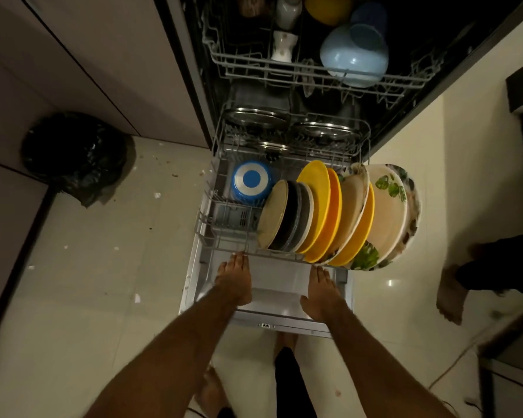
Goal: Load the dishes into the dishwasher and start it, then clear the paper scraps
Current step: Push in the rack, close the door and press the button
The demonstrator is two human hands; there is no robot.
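**Both hands at the rail, rack loaded to the brim**

Here we are at the centre of the frame. The lower rack [221,236] sits out over the open dishwasher door [281,285], packed with a row of plates [314,212] standing on edge. The left hand [234,279] has its fingers straight and pressed together, with the tips on the rack's front rail. The right hand [322,291] matches it, flat and fingers close, with its tips just under the plates' lower edges. It looks like a push to send the rack home.

Now the danger. The big leaf-patterned plate [387,212] at the right end bulges out past the rack's side (a lot of plate for that slot!). It could catch the dishwasher's frame if it goes in crooked. An uneven shove from one hand would skew the rack and rattle the leaning plates against each other. The blue bowl [251,182] at the rack's left looks secure.

Above, the upper rack [284,67] carries a pale blue bowl [354,58].

The paper scraps [157,195] lie across the floor at left, near a black bin bag [76,155], not yet cleared.
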